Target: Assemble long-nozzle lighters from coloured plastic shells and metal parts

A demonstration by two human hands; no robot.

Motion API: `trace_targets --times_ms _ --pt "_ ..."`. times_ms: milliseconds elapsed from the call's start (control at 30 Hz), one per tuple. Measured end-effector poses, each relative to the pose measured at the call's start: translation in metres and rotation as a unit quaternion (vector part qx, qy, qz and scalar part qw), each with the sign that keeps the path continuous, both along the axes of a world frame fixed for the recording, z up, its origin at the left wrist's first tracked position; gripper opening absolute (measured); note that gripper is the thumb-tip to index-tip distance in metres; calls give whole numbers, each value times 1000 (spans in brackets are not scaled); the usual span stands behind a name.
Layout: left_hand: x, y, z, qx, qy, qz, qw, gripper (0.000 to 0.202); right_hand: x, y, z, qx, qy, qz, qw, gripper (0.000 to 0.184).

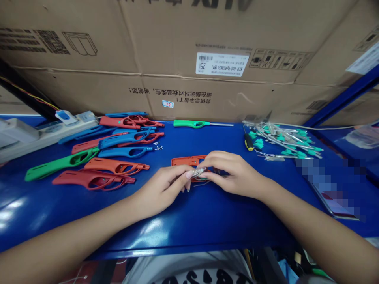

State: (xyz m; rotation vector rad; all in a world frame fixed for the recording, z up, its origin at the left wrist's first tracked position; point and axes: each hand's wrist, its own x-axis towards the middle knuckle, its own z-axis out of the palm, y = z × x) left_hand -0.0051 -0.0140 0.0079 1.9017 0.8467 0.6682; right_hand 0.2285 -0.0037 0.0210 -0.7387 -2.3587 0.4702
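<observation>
My left hand (166, 185) and my right hand (231, 171) meet at the middle of the blue table (192, 221). Both pinch a small clear part with a metal tip (199, 172) between their fingertips. Under them lies an orange lighter half-shell (186, 161), partly hidden by my right hand's fingers. Thin wires trail from the small part onto the table.
Several red, orange, blue and green lighter shells (103, 157) lie at the left. A finished green lighter (195, 124) rests by the cardboard boxes (189, 59) at the back. A screwdriver (248, 142) and a pile of metal tubes with green ends (284, 142) lie at the right. A power strip (44, 132) sits far left.
</observation>
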Motion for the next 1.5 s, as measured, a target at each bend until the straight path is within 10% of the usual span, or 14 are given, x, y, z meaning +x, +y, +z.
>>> trace_targets --times_ms 300,833,1300,1500 --pt "3 1 2 -220 -114 21 969 37 4 2 3 -8 5 48 999 15" --pt "2 3 4 -282 -91 -22 955 39 6 -1 4 142 -95 17 985 20" --pt "2 8 5 -258 -167 85 948 27 -6 -12 -2 -32 -272 -53 960 11" --pt "0 12 3 -196 -117 83 970 26 -12 -8 -7 -158 -112 -97 976 8"
